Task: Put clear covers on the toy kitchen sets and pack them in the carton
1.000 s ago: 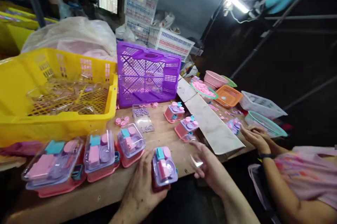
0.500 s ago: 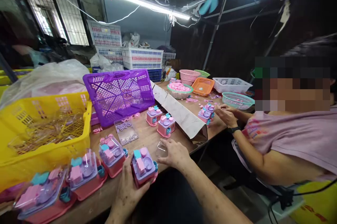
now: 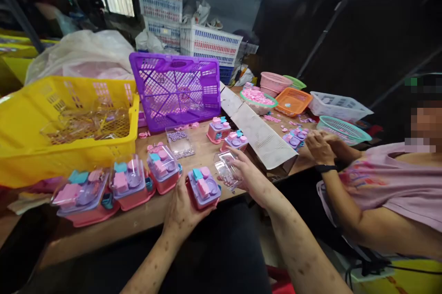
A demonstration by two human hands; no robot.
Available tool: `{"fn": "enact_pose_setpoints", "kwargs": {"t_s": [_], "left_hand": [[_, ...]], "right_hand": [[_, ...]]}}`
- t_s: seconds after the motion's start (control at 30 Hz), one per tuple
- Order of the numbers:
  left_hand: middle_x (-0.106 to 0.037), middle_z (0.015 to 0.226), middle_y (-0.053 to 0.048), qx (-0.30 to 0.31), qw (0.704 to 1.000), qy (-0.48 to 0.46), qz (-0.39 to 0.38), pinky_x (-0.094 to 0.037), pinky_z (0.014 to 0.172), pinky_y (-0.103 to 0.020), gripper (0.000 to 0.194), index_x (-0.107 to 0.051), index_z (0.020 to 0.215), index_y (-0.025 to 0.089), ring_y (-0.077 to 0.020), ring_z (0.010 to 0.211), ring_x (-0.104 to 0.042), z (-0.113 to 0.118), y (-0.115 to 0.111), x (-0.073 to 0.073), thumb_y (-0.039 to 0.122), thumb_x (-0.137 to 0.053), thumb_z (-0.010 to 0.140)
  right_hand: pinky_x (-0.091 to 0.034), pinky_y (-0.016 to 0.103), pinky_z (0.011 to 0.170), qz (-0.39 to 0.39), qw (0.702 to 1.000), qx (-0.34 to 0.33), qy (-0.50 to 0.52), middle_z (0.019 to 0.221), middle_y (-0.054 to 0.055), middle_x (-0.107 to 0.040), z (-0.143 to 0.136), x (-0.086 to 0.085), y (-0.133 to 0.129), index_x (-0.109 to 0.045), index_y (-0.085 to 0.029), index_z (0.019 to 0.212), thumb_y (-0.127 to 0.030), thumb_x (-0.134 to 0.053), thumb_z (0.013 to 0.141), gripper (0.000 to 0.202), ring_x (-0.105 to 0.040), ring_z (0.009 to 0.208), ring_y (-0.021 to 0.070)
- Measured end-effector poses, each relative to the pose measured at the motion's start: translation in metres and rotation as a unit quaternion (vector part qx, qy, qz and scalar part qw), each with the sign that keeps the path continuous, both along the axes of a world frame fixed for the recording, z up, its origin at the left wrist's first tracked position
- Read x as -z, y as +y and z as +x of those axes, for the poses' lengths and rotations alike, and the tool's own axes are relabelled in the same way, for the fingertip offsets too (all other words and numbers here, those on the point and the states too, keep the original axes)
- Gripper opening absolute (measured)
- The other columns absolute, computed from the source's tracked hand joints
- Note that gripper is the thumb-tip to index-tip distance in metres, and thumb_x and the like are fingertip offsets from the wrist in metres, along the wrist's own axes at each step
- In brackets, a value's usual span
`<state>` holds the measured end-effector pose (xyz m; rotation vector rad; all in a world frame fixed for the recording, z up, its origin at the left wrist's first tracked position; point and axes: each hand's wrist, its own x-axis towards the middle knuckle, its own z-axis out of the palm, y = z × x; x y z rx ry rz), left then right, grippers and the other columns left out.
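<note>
the clear cover [image 3: 225, 169] has turned, gripped in the right fingers [image 3: 242, 157].

Three covered toys [image 3: 129, 183], one purple crate [image 3: 186, 120], one orange basket [image 3: 293, 100].

Left hand [image 3: 184, 206]: near the counter's near edge, thumb and fingers curved open around a held item. Right hand [image 3: 247, 172]: to the right, fingers extended leftward, bent at the tips; forearm angled toward near right.
</note>
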<state>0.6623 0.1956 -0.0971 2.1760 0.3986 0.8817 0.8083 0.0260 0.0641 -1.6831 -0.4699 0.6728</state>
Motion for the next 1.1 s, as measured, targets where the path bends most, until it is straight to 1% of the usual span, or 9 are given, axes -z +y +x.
{"fn": "enact_pose_setpoints", "kwargs": {"t_s": [0.1, 0.17, 0.3, 0.43, 0.6, 0.7, 0.83, 0.97, 1.1], "left_hand": [[-0.05, 0.169, -0.028, 0.003, 1.0, 0.014, 0.018, -0.057, 0.121, -0.065, 0.143, -0.014, 0.177, 0.022, -0.048, 0.155, -0.056, 0.0, 0.001, 0.001, 0.067, -0.102, 0.074], [-0.048, 0.17, -0.029, -0.005, 0.999, 0.011, 0.038, -0.057, 0.122, -0.064, 0.147, -0.012, 0.177, 0.021, -0.0482, 0.156, -0.055, 0.0, 0.0, 0.002, 0.068, -0.103, 0.073], [-0.051, 0.167, -0.032, -0.025, 0.997, 0.015, 0.067, -0.059, 0.119, -0.063, 0.153, -0.011, 0.176, 0.017, -0.0499, 0.152, -0.059, 0.002, -0.004, 0.001, 0.074, -0.103, 0.068], [-0.053, 0.166, -0.032, -0.019, 0.996, 0.022, 0.081, -0.059, 0.12, -0.061, 0.155, -0.011, 0.176, 0.013, -0.0483, 0.151, -0.06, 0.002, -0.006, -0.005, 0.074, -0.103, 0.067], [-0.051, 0.169, -0.03, 0.003, 0.997, 0.02, 0.073, -0.055, 0.124, -0.057, 0.147, -0.007, 0.176, 0.012, -0.0444, 0.156, -0.056, -0.001, -0.004, -0.013, 0.061, -0.103, 0.076], [-0.051, 0.169, -0.029, 0.008, 0.998, 0.018, 0.063, -0.054, 0.124, -0.056, 0.141, -0.008, 0.176, 0.011, -0.044, 0.156, -0.056, 0.0, -0.003, -0.013, 0.06, -0.099, 0.081], [-0.053, 0.168, -0.027, 0.017, 0.998, 0.034, 0.04, -0.05, 0.127, -0.054, 0.134, -0.012, 0.175, 0.012, -0.0428, 0.157, -0.054, 0.001, -0.004, -0.013, 0.062, -0.096, 0.083], [-0.05, 0.171, -0.027, 0.039, 0.998, 0.05, 0.027, -0.047, 0.127, -0.055, 0.129, -0.011, 0.174, 0.014, -0.0424, 0.16, -0.05, 0.0, -0.002, -0.015, 0.062, -0.093, 0.086], [-0.046, 0.173, -0.028, 0.05, 0.996, 0.068, 0.03, -0.046, 0.125, -0.055, 0.131, -0.012, 0.173, 0.013, -0.0441, 0.161, -0.048, -0.002, 0.001, -0.017, 0.068, -0.092, 0.086]], "right_hand": [[-0.065, 0.042, 0.097, -0.053, 0.992, -0.029, -0.109, 0.134, 0.008, -0.066, -0.006, -0.002, 0.008, -0.057, -0.035, 0.164, -0.062, -0.063, 0.101, 0.069, -0.073, 0.114, 0.0244], [-0.064, 0.048, 0.104, -0.094, 0.973, -0.039, -0.205, 0.138, 0.011, -0.065, -0.011, -0.003, 0.013, -0.06, -0.031, 0.161, -0.062, -0.065, 0.1, 0.068, -0.07, 0.119, 0.0272], [-0.054, 0.056, 0.12, -0.155, 0.919, -0.068, -0.357, 0.15, 0.012, -0.068, -0.026, -0.012, 0.029, -0.065, -0.031, 0.153, -0.056, -0.066, 0.103, 0.056, -0.066, 0.136, 0.0325], [-0.058, 0.057, 0.116, -0.24, 0.86, -0.102, -0.439, 0.146, 0.012, -0.069, -0.04, -0.024, 0.046, -0.066, -0.031, 0.154, -0.05, -0.07, 0.1, 0.057, -0.072, 0.129, 0.0337], [-0.063, 0.057, 0.109, -0.322, 0.798, -0.139, -0.491, 0.143, 0.014, -0.06, -0.048, -0.023, 0.061, -0.061, -0.032, 0.162, -0.052, -0.063, 0.105, 0.06, -0.072, 0.125, 0.0345], [-0.061, 0.058, 0.112, -0.329, 0.787, -0.15, -0.5, 0.141, 0.018, -0.055, -0.047, -0.014, 0.065, -0.059, -0.026, 0.161, -0.049, -0.059, 0.107, 0.059, -0.069, 0.13, 0.0355], [-0.058, 0.058, 0.117, -0.313, 0.784, -0.162, -0.51, 0.144, 0.019, -0.054, -0.046, -0.004, 0.066, -0.054, -0.025, 0.156, -0.043, -0.056, 0.107, 0.051, -0.062, 0.139, 0.0362], [-0.056, 0.057, 0.118, -0.313, 0.763, -0.186, -0.534, 0.149, 0.018, -0.057, -0.049, -0.007, 0.069, -0.05, -0.025, 0.154, -0.035, -0.055, 0.107, 0.048, -0.062, 0.139, 0.0359], [-0.058, 0.054, 0.113, -0.311, 0.746, -0.197, -0.555, 0.143, 0.017, -0.059, -0.055, -0.013, 0.075, -0.054, -0.025, 0.15, -0.033, -0.053, 0.107, 0.043, -0.065, 0.134, 0.0351]]}}
